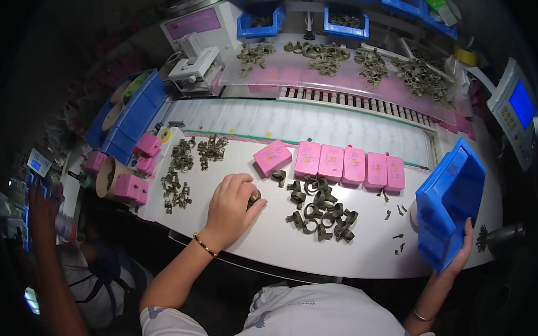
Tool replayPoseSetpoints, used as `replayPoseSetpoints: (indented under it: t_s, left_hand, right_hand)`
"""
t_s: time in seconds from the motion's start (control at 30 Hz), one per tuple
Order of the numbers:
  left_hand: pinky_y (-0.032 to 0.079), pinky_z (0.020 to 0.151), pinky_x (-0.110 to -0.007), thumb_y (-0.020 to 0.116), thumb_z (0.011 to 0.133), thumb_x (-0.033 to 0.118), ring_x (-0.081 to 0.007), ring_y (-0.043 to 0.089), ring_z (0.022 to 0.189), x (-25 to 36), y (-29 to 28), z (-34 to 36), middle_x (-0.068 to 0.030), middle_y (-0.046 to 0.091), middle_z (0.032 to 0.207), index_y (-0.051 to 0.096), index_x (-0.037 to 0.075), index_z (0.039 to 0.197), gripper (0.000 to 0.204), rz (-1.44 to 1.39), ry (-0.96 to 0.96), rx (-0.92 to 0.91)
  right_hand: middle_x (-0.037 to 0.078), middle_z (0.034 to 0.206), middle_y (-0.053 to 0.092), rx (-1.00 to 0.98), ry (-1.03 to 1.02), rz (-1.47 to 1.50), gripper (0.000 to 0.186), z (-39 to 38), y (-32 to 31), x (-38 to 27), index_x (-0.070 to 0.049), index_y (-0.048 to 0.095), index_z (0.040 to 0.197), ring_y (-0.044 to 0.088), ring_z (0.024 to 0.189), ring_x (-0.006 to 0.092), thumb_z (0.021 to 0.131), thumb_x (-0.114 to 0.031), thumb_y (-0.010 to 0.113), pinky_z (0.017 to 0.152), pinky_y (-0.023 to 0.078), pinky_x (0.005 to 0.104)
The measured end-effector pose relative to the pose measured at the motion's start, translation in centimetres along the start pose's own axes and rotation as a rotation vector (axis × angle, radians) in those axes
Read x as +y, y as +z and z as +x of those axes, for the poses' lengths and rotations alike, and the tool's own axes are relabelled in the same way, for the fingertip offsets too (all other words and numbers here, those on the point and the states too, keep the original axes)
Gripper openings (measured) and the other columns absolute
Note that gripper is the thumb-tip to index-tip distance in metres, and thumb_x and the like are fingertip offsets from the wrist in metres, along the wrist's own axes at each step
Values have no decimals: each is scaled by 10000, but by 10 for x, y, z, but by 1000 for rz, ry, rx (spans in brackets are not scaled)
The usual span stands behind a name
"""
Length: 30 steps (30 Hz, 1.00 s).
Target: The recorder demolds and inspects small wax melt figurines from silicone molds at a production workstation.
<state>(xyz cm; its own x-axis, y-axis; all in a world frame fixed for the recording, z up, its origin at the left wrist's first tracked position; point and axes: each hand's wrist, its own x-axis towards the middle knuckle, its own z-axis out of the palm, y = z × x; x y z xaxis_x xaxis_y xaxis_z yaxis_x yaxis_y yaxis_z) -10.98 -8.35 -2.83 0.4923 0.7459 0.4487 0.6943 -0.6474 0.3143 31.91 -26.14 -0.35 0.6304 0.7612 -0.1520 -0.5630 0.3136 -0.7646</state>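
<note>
My left hand (230,206) rests on the white table (248,251), its fingers curled round a dark green ring (254,198) that shows between thumb and fingers. To its right lies a loose heap of dark green rings (321,210), with one ring (278,177) apart near a pink block (273,158). My right hand (460,255) grips the lower edge of a blue plastic bin (448,206), tilted up at the table's right side. The fingers behind the bin are partly hidden. Left of my left hand are clusters of smaller green pieces (176,186).
Several marked pink blocks (353,165) stand in a row behind the rings. Farther back are a white-surfaced conveyor (249,116) and a clear shelf (278,79) holding green pieces. A blue-screened device (519,109) stands right. At the left, another person's arm (47,253) shows.
</note>
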Motion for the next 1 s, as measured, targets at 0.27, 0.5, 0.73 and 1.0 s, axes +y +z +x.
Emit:
replayPoseSetpoints:
  t_s: [0.27, 0.5, 0.73, 1.0]
  left_hand:
    - [422, 982, -438, 741, 792, 101, -288, 571, 1145, 18, 22, 44, -79, 593, 1237, 683, 143, 1090, 306, -22, 349, -143]
    - [428, 934, -416, 759, 809, 170, -273, 585, 1027, 2, 17, 43, -75, 594, 1070, 670, 112, 949, 175, 31, 311, -151]
    - [447, 880, -415, 763, 800, 151, -273, 597, 1007, 16, 3, 40, -77, 619, 1044, 661, 86, 1013, 245, 106, 159, -124]
    - [487, 928, -426, 722, 839, 114, -280, 591, 1075, 35, 32, 58, -51, 631, 1155, 670, 81, 1115, 283, -224, 330, -277]
  right_hand:
    - [145, 1258, 633, 1, -32, -34, 468, -2, 7, 0, 42, 567, 1271, 629, 1113, 259, 1016, -350, 553, 998, 482, 385]
    - [139, 1255, 633, -12, -13, -26, 463, -3, -3, -6, 44, 556, 1275, 628, 1116, 249, 1021, -343, 542, 1003, 473, 373]
    - [136, 1244, 643, 62, -69, -47, 441, 4, -1, -5, 49, 568, 1262, 633, 1107, 244, 1026, -323, 543, 983, 486, 371]
    - [147, 1253, 638, -16, -23, -4, 464, -3, 2, -6, 50, 563, 1273, 626, 1126, 254, 1025, -341, 544, 1013, 477, 376]
